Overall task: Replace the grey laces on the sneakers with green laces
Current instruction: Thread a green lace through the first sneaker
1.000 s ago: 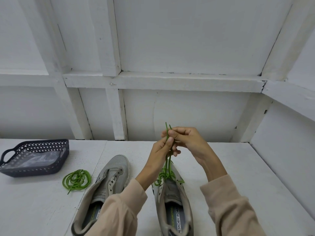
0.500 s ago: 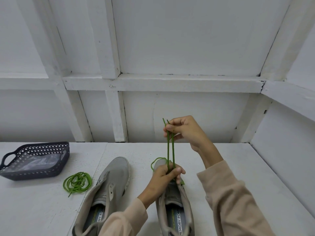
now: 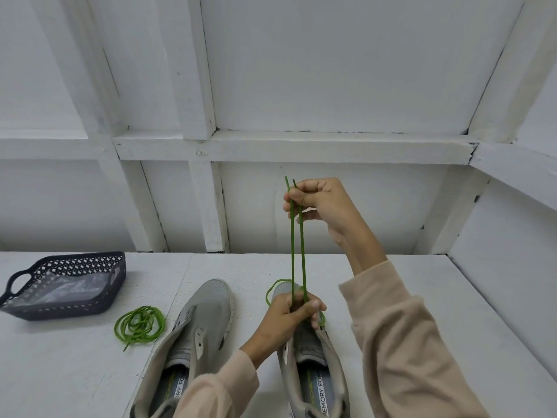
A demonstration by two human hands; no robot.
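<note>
Right hand (image 3: 319, 203) lifted higher, pinching green lace (image 3: 297, 251) ends; left hand (image 3: 289, 315) grips strands above sneaker (image 3: 310, 348).

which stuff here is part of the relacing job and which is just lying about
Job:
green lace, gripped by left hand and right hand
sneaker under them
unlaced sneaker
coiled green lace

Lying about:
dark basket
clear plastic inside it

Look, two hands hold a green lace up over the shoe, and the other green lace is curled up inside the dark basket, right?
Not quite. The head view shows the coiled lace lying on the table beside the dark basket, not inside it. The rest holds: the left hand and right hand hold the stretched lace over the shoe.
</note>
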